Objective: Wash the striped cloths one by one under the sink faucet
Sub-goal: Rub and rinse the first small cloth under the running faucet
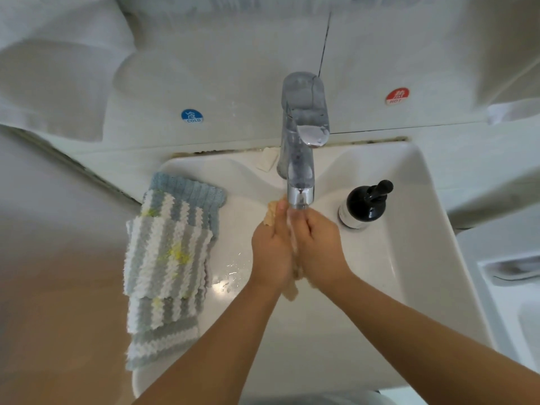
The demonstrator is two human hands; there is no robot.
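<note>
I hold the beige cloth (293, 276) squeezed between my left hand (270, 252) and right hand (320, 244), palms pressed together right under the faucet (301, 182) so the water runs through it. The other striped cloths (168, 252) wait stacked on the sink's (415, 229) left rim.
</note>
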